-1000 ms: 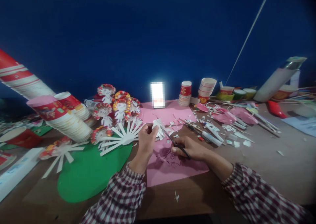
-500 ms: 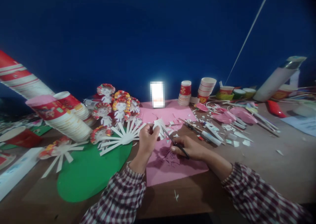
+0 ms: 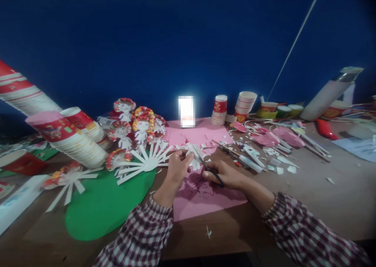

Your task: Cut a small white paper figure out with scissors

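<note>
Apparently mid-snip: left hand pinches 1 white paper piece between fingers, right hand curls closed round black scissors, further cutting needing steady paper.

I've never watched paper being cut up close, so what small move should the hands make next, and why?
Probably a slight turn of the white paper towards the scissors: the left hand pinches it, and the right hand holds the scissors with their blades at the paper.
</note>
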Demonstrator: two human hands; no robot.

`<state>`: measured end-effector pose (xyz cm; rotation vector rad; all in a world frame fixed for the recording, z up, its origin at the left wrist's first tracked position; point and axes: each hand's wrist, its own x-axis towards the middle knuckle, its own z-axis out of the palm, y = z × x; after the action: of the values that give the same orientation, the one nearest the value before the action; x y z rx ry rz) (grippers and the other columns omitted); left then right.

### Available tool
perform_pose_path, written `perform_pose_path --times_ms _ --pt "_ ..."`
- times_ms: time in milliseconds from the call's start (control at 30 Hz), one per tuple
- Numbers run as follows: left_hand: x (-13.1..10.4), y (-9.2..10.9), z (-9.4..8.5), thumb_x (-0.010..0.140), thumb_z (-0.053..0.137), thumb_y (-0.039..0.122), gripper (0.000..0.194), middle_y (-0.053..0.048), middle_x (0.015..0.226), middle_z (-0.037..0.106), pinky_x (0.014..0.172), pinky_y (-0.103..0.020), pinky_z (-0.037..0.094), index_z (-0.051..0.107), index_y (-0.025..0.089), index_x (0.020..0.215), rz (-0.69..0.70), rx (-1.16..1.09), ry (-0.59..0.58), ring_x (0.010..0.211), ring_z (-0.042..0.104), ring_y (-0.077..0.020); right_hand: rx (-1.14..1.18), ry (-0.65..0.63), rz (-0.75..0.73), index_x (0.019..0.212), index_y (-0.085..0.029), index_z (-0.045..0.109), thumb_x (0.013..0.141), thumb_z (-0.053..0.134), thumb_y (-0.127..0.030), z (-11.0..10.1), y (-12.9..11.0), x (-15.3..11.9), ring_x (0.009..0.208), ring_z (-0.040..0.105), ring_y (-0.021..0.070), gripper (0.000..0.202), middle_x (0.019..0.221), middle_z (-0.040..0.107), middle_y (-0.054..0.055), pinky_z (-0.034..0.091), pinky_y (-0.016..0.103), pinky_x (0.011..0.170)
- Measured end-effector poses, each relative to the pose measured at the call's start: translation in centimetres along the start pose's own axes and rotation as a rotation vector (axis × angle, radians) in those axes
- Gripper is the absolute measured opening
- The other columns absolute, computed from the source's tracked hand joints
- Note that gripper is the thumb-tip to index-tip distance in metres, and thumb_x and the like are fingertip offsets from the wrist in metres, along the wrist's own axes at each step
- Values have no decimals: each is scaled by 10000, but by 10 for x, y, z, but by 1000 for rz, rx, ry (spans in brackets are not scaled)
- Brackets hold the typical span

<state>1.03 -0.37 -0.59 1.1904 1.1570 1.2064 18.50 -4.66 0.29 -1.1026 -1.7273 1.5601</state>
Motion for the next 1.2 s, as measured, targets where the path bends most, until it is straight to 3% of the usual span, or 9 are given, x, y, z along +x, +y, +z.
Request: perform_pose_path --times_ms 333,1200 --pt "-5 1 5 665 698 342 220 50 541 537 349 -165 323 625 156 756 -99 -66 -58 386 408 -49 -27 23 3 784 -140 535 786 597 -591 1 -6 -1 487 553 117 454 571 554 -13 442 203 453" --pt "-4 -1 4 644 719 355 262 34 545 568 340 -173 321 642 139 770 -112 -51 -101 365 419 -51 17 29 3 816 -130 562 797 586 -593 -1 3 -1 455 511 96 464 575 527 -23 420 196 425"
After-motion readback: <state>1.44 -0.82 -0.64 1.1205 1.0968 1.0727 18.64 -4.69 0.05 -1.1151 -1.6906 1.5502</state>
